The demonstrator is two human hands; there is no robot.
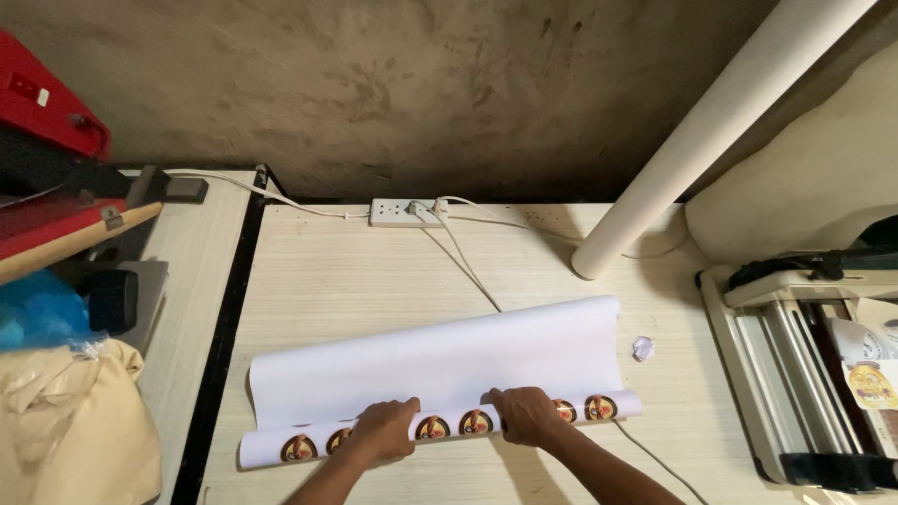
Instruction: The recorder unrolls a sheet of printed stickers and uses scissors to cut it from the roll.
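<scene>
Nearest you, your left hand (382, 430) and your right hand (526, 415) lie palm down, side by side, on the near edge of a curled white sheet (440, 369) on the pale wood-grain table (355, 281). Your fingers on both hands are close together and curved over the rolled near edge, pressing it down rather than pinching it; the fingertips point toward each other, with a small gap between the hands.

The sheet lies across the middle of the table, running slightly uphill from near left to far right. Its back is plain white and faces up over most of its area. Along the near edge the printed side curls into view as a narrow strip carrying a row of round stickers (434, 427), each a dark disc with orange and red in it. Some show left of your left hand, some between your hands, and some right of your right hand. The far edge of the sheet also curls upward.

Just right of the sheet sits a small crumpled white scrap (643, 348). A white cable (468, 266) runs from under the sheet to a white power strip (404, 212) at the far edge, against the rough wall. A long white tube (711, 131) leans at far right. A roller machine (795, 374) stands at the right edge of the table.
</scene>
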